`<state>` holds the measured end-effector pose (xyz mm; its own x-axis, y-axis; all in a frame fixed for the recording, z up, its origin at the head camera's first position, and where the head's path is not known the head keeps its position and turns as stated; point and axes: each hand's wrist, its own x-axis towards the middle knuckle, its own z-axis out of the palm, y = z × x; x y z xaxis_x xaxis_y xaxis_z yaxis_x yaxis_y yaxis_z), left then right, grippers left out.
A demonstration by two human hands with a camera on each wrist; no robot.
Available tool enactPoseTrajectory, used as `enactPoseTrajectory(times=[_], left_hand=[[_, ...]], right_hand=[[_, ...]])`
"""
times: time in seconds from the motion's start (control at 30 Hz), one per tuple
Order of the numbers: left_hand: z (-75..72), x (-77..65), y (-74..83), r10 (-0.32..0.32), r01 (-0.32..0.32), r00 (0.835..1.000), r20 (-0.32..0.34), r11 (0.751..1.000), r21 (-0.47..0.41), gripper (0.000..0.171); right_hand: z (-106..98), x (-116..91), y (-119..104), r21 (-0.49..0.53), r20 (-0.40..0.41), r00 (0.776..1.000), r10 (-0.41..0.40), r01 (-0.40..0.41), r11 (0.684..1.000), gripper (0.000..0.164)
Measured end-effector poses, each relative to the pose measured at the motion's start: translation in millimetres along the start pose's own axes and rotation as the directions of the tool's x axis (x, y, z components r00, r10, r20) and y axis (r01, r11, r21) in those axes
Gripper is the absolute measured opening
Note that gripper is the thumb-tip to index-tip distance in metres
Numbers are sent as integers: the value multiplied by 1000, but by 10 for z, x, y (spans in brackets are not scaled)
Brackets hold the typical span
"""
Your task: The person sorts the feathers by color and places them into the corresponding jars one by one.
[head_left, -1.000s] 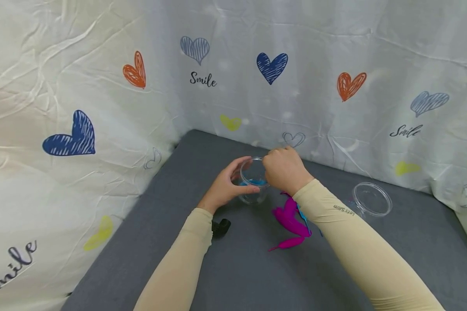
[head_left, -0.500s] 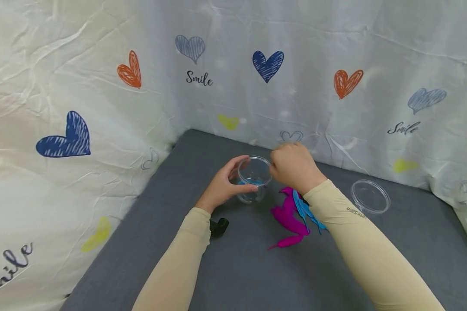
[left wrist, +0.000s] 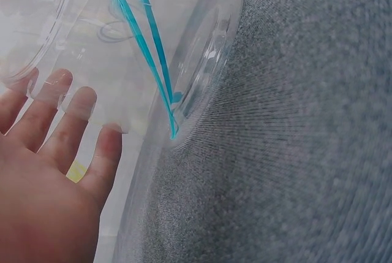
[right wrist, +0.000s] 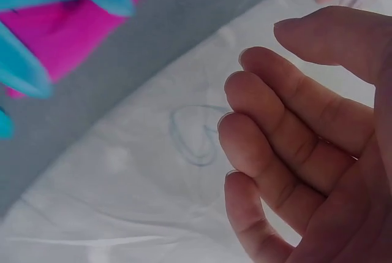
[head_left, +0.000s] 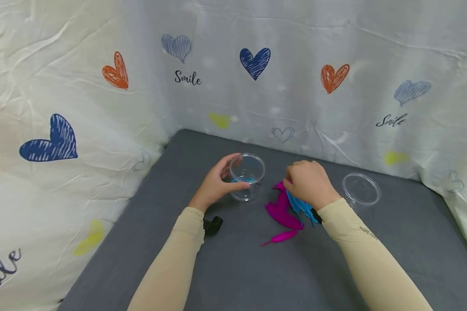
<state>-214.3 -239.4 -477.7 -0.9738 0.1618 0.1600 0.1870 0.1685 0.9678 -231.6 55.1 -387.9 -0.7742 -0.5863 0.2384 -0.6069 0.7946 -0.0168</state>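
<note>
My left hand (head_left: 215, 186) grips a clear plastic jar (head_left: 247, 169), thumb in front and fingers behind. The jar's mouth is uncovered. Thin blue strips (left wrist: 144, 42) show through its wall in the left wrist view. My right hand (head_left: 310, 183) hovers over a magenta piece (head_left: 283, 215) with a narrow tail and several slim blue pieces (head_left: 300, 206) lying on it. In the right wrist view, the fingers of this hand (right wrist: 306, 128) are loosely curled with nothing between them. The hand partly hides the pile in the head view.
A round clear lid (head_left: 361, 189) lies on the grey tabletop (head_left: 233, 268) to the right. Black wrist gear (head_left: 214, 224) shows beside the left sleeve. Behind the table hangs a white curtain (head_left: 218, 103) printed with hearts.
My right hand has moved away from the jar's mouth, rightward and down to the magenta and blue pieces. The left hand keeps its hold on the jar. The view has shifted slightly.
</note>
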Motion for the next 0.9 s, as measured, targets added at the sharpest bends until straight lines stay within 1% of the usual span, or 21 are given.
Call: enactPoseTrajectory(times=[0.03,0.2,0.27,0.4,0.47,0.7,0.77,0.9], left_hand=[[-5,-1,0,-3,3,1000,-2,1000,3,91],[-21,1,-6,-3,4,1000,-8,1000,15,91],[-21,6,-15,0,0,1000,-8,1000,15,92],[-13,12,-37,3,-3,1000,-3,1000,20,92],[-8,4,-43,0,0,1000,-3,1000,23,92],[-7,-13,-25,1,-1,1000,-3,1000,28,92],[-6,-12,-21,1,-1,1000,-2,1000,30,92],[9,-3,-14,3,-3,1000,4,1000,25,93]], right_hand=[[26,-44,8,8,-2,1000,10,-10,1000,26],[165,-284,34,31,-7,998,55,-54,998,43],[221,-400,44,45,-9,997,76,-75,996,44],[330,-621,58,78,15,991,133,-134,988,40],[377,-709,62,91,29,986,163,-165,982,41],[523,-913,58,129,54,969,240,-245,961,45],[551,-949,56,130,54,968,246,-251,959,48],[582,-992,49,122,27,966,255,-257,959,50]])
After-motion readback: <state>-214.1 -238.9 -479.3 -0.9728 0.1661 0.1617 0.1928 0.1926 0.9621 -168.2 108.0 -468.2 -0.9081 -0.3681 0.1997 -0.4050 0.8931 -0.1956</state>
